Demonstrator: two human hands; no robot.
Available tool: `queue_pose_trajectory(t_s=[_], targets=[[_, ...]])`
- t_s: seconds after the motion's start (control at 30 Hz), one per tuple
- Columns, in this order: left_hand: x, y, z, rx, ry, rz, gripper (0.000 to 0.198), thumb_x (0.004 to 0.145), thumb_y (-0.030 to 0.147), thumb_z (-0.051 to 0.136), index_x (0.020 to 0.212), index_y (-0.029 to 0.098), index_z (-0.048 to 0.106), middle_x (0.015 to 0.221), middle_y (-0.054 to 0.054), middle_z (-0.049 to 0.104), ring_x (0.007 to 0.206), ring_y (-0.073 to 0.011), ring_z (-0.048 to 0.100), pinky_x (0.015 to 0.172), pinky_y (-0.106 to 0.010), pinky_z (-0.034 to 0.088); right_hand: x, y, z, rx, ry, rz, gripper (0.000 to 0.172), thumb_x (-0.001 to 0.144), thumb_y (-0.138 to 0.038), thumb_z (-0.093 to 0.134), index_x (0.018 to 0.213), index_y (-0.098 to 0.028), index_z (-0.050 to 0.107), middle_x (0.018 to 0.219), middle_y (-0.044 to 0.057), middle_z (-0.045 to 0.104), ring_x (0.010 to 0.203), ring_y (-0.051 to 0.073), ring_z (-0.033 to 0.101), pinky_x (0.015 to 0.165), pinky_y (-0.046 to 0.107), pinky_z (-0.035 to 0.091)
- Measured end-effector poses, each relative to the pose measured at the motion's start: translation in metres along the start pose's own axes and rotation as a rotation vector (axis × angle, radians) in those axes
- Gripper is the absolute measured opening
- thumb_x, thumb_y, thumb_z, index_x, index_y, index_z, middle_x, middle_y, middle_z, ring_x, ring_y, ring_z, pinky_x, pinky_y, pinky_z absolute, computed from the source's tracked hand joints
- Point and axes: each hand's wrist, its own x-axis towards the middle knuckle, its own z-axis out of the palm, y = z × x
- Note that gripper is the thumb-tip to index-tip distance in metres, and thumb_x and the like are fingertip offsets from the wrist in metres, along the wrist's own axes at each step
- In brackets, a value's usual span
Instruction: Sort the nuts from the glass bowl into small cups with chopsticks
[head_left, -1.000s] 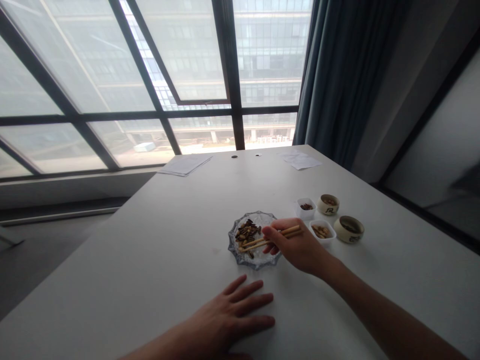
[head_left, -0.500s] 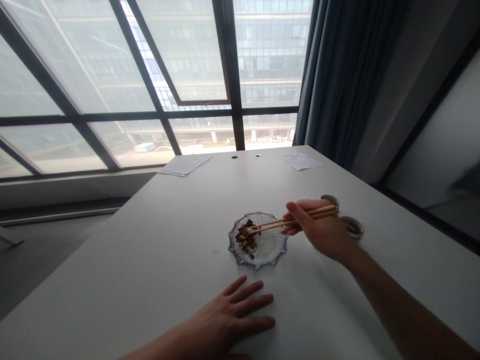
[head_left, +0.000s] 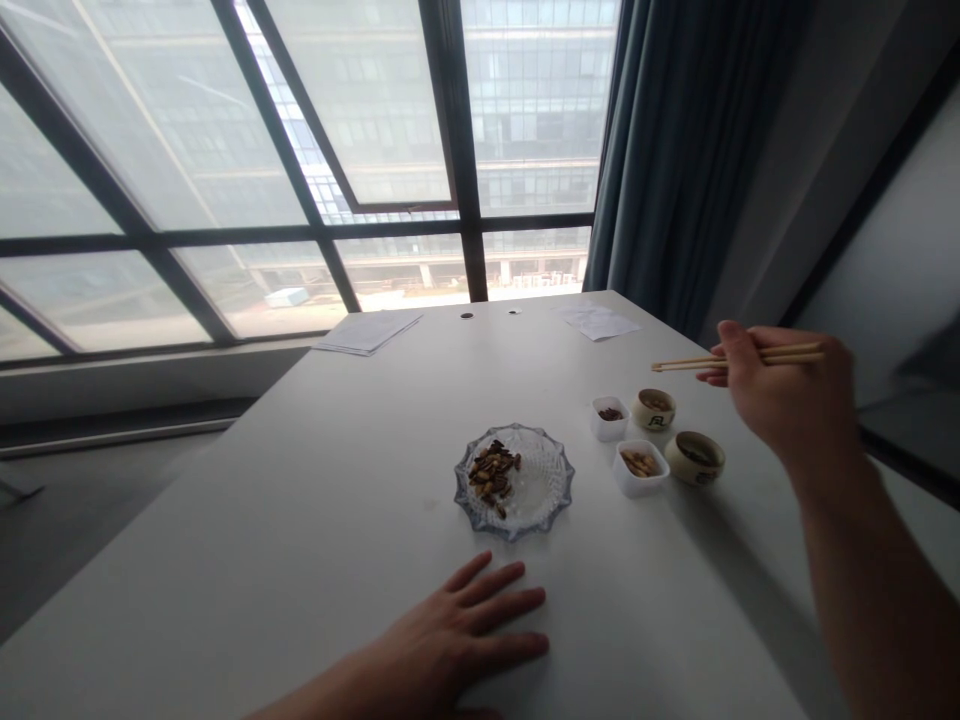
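My right hand [head_left: 787,400] is closed around a pair of wooden chopsticks [head_left: 694,363], raised at the right above the small cups. Whether a tiny piece sits between the chopstick tips, I cannot tell. Below the tips stand two ceramic cups, a smaller one [head_left: 651,422] and a larger one [head_left: 688,474], both with dark contents. Beside them are two white plastic containers, one [head_left: 608,433] holding dark seeds, the other [head_left: 639,485] tan nuts or seeds. A scalloped glass plate [head_left: 546,480] carries a mixed brown pile [head_left: 492,478]. My left hand [head_left: 472,625] lies spread on the table before the plate.
The white table [head_left: 300,530] reaches toward large windows [head_left: 375,130]. Paper sheets lie at its far left [head_left: 369,332] and far right [head_left: 602,322] corners. A dark blue curtain [head_left: 667,150] hangs at the right.
My right hand has moved from the glass plate up and to the right with the chopsticks, uncovering the containers and cups. My left hand has stayed in place.
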Motion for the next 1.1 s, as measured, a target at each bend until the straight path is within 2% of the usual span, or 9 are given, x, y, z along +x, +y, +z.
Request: queue_pose_trajectory(t_s=[0.2, 0.33, 0.43, 0.63, 0.77, 0.9, 1.1], targets=[[0.000, -0.001, 0.001, -0.014, 0.040, 0.016, 0.069, 0.098, 0.044, 0.071, 0.161, 0.036, 0.044, 0.173, -0.001, 0.031, 0.159, -0.0366, 0.025, 0.130, -0.058, 0.004, 0.003, 0.005, 0.001, -0.081, -0.049, 0.016, 0.031, 0.097, -0.031, 0.069, 0.068, -0.020, 0.069, 0.058, 0.008, 0.073, 0.066, 0.025, 0.078, 0.063, 0.029, 0.050], [0.000, -0.001, 0.001, -0.011, 0.025, 0.001, 0.071, 0.097, 0.042, 0.073, 0.161, 0.038, 0.044, 0.173, 0.001, 0.030, 0.160, -0.0353, 0.023, 0.130, -0.057, 0.003, 0.005, 0.010, 0.004, -0.090, -0.100, 0.045, 0.034, 0.096, -0.030, 0.071, 0.064, -0.022, 0.067, 0.059, 0.009, 0.074, 0.067, 0.024, 0.077, 0.063, 0.028, 0.049], [0.001, -0.001, 0.000, -0.027, 0.024, 0.005, 0.073, 0.095, 0.039, 0.075, 0.161, 0.037, 0.044, 0.173, 0.001, 0.030, 0.160, -0.0361, 0.023, 0.130, -0.057, 0.002, 0.006, 0.012, 0.005, -0.076, -0.090, 0.067, 0.033, 0.095, -0.029, 0.072, 0.064, -0.021, 0.067, 0.058, 0.009, 0.074, 0.066, 0.023, 0.077, 0.062, 0.027, 0.050], [0.001, 0.002, -0.003, -0.029, -0.031, -0.022, 0.073, 0.096, 0.039, 0.074, 0.162, 0.036, 0.043, 0.174, 0.001, 0.026, 0.160, -0.0372, 0.020, 0.129, -0.061, 0.003, 0.005, 0.017, 0.012, 0.123, -0.069, 0.094, 0.031, 0.096, -0.035, 0.071, 0.070, -0.017, 0.072, 0.060, 0.010, 0.075, 0.056, 0.024, 0.076, 0.051, 0.027, 0.054], [0.001, 0.002, -0.003, -0.021, -0.003, -0.002, 0.067, 0.099, 0.043, 0.069, 0.161, 0.034, 0.045, 0.174, -0.001, 0.028, 0.160, -0.0374, 0.022, 0.129, -0.061, 0.004, -0.002, 0.011, 0.020, 0.347, -0.091, 0.089, 0.039, 0.093, -0.050, 0.074, 0.074, -0.015, 0.073, 0.066, 0.010, 0.076, 0.053, 0.023, 0.075, 0.050, 0.028, 0.059], [0.000, 0.001, -0.002, -0.033, 0.012, 0.006, 0.070, 0.098, 0.041, 0.072, 0.161, 0.035, 0.044, 0.173, -0.001, 0.029, 0.160, -0.0375, 0.022, 0.129, -0.060, 0.004, -0.017, -0.010, 0.024, 0.563, -0.263, 0.131, 0.048, 0.089, -0.063, 0.075, 0.080, -0.015, 0.076, 0.069, 0.009, 0.077, 0.055, 0.022, 0.076, 0.053, 0.029, 0.063], [0.000, 0.000, -0.002, -0.031, 0.010, -0.002, 0.072, 0.095, 0.038, 0.075, 0.161, 0.036, 0.045, 0.173, 0.000, 0.029, 0.160, -0.0376, 0.023, 0.129, -0.060, 0.004, -0.045, -0.042, 0.027, 0.664, -0.624, 0.090, 0.042, 0.094, -0.058, 0.072, 0.084, -0.017, 0.080, 0.074, 0.008, 0.079, 0.065, 0.022, 0.079, 0.059, 0.028, 0.063]])
